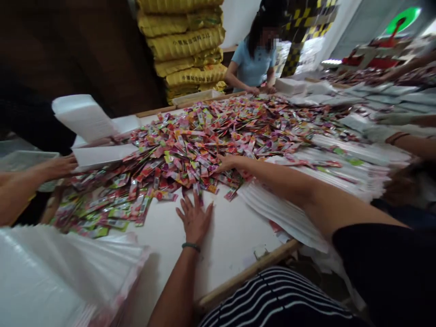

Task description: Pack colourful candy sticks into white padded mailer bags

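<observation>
So the left hand (195, 220) is spread open on the white table (231, 236), fingertips by the piled packets (204, 131); right hand (227, 162) is at the pile, honestly can't tell if it's gripping any.

Black sleeve (384, 268), white-striped dark garment (272, 299), green bracelet (191, 246)

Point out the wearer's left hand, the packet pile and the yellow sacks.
Wearer's left hand (196, 223), head view: back of the hand.
Packet pile (211, 136), head view: middle of the heap.
Yellow sacks (187, 44), head view: front of one sack.
</observation>
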Motion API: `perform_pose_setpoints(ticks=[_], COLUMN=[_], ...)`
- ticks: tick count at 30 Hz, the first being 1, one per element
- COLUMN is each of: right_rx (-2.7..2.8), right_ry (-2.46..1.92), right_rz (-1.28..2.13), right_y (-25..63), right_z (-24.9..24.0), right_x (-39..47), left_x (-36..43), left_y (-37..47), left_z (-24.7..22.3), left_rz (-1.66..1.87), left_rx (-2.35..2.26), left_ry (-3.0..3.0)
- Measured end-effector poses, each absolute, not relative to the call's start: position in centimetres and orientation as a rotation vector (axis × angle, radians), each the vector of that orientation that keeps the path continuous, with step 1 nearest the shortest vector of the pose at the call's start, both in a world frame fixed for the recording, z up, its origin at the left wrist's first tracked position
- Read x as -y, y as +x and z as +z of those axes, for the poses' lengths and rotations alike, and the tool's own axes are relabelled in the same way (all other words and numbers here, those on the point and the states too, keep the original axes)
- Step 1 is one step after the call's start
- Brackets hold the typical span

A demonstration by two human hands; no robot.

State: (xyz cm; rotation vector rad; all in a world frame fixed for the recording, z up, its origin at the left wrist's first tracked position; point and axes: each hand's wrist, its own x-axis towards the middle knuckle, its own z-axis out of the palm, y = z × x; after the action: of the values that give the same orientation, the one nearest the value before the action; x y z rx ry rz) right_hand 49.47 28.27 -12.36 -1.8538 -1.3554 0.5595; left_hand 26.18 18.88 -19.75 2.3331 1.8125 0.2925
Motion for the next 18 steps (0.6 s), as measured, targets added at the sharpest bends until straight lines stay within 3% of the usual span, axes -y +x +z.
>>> perform_pose_setpoints(ticks=[4,9,13,18], right_rx=[1.558,1.864,1.956,1.561], right_ry=[-1.974,-1.815,-1.636,-1.387], right_rz=[0.695,0.71,0.648,0.695], right_y=[41.5,37.5,38.4,39.6], right_z=[-13.7,-16.5,-19.5,-21.1], right_x=[-29.8,-24.8,-18.2,-13.9], left_x=[-19.1,-19.9,-20.5,-19.1], left_y=[26.1,24.6,22.4,19.6], left_z=[-19.7,-19.7,-19.0,-16.9], left_rz=[0.393,0.6,0.501,0.244], left_rx=[-1.812,-1.787,-1.588,-1.34], left_ry=[2.315,2.298,2.361,2.321])
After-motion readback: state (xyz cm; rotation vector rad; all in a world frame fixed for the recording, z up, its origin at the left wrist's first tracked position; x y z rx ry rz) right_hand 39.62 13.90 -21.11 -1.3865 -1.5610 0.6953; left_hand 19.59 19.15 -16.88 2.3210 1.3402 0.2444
